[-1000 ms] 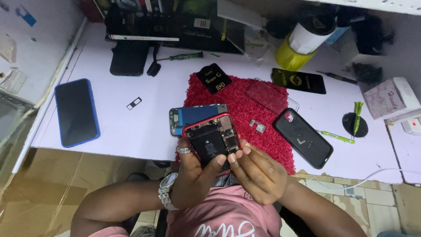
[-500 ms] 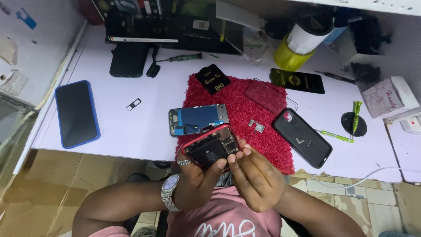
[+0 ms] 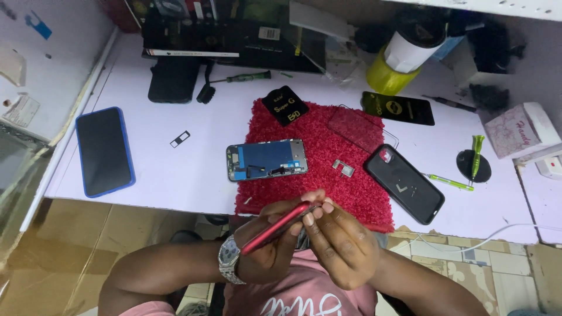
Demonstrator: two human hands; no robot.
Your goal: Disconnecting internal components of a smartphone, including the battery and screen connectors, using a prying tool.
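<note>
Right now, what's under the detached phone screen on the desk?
The detached phone screen lies partly on the red mat, its left end over the white desk. Anything beneath it is covered.

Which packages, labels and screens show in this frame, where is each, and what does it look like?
Detached screen: left edge of the red mat, back up, blue and metal.
Blue-cased phone: far left, dark screen.
Black packet: mat's top edge, gold print.
Long black packet: beyond the mat, yellow logo.
Pink-white box: far right.
Red phone body: edge-on in both hands, left hand, right hand.
</note>
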